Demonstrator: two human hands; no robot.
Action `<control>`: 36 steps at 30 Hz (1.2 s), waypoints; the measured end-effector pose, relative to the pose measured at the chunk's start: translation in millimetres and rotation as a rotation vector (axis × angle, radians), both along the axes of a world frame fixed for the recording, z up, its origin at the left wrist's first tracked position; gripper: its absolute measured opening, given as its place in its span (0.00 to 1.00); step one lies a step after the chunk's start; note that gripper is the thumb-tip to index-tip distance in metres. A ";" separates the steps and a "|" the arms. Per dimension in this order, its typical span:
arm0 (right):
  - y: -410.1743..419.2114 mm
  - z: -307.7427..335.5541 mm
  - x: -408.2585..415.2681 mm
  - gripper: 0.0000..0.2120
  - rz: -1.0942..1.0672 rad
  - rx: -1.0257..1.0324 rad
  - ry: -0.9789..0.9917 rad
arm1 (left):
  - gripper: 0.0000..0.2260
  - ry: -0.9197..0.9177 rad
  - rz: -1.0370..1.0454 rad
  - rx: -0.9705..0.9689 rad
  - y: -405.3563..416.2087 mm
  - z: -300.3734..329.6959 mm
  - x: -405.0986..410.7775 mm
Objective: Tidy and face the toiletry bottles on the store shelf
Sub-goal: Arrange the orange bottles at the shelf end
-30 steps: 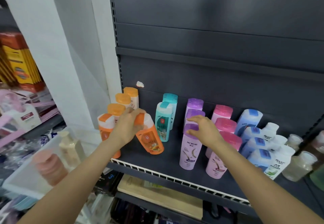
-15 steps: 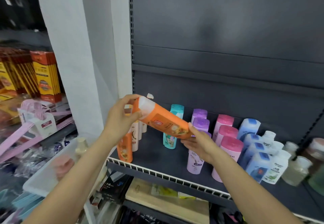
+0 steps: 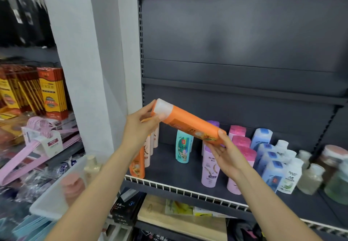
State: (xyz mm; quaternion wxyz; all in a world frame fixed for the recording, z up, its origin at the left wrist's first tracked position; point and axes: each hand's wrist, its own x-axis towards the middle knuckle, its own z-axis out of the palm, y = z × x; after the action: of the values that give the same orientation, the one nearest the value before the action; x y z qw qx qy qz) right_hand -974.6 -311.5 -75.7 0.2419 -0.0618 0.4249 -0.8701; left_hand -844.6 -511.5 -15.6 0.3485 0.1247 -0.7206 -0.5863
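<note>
An orange bottle [image 3: 190, 123] with a white end lies almost level in the air above the dark shelf [image 3: 180, 171]. My left hand [image 3: 140, 127] grips its white end and my right hand [image 3: 226, 152] holds its other end from below. Behind my left hand stands a row of orange bottles [image 3: 138, 167]. Teal bottles [image 3: 182, 149], purple bottles [image 3: 209, 169], pink bottles [image 3: 244, 152] and blue bottles [image 3: 271, 173] stand in rows to the right, partly hidden by my right hand.
White bottles [image 3: 290, 176] and clear jars [image 3: 310, 178] fill the shelf's right end. A white wire rail [image 3: 180, 189] edges the shelf front. A grey pillar [image 3: 98, 61] rises at the left, with a white tray [image 3: 54, 199], pink hangers [image 3: 33, 146] and yellow boxes [image 3: 50, 91] beyond it.
The orange bottle has come off the shelf and now hangs tipped almost level between both hands. My right hand left the purple bottle's cap and took the bottle's lower end.
</note>
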 end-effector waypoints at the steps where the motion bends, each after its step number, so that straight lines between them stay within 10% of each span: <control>1: 2.1 2.7 -0.1 0.14 -0.017 -0.016 0.017 | 0.22 -0.019 -0.020 0.000 -0.9 0.4 0.6; 9: 20.2 5.5 -6.0 0.17 0.008 -0.106 0.124 | 0.23 -0.068 -0.064 -0.085 5.6 -2.5 11.2; 18: 28.9 4.0 1.5 0.45 0.135 -0.140 0.256 | 0.29 0.032 -0.273 -0.021 -4.5 -0.9 27.8; 28: 16.9 3.5 2.4 0.46 0.049 0.126 0.303 | 0.24 0.012 -0.076 -0.086 -9.7 -1.0 22.6; 36: 12.9 -1.4 -5.7 0.21 0.043 0.267 0.198 | 0.21 -0.086 -0.001 -0.285 -12.8 -3.5 3.5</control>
State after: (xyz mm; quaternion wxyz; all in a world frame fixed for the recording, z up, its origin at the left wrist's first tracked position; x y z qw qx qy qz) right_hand -980.3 -298.6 -77.1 0.2235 -0.1236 0.5571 -0.7902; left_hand -841.1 -524.2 -19.1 0.3311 0.0989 -0.8108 -0.4724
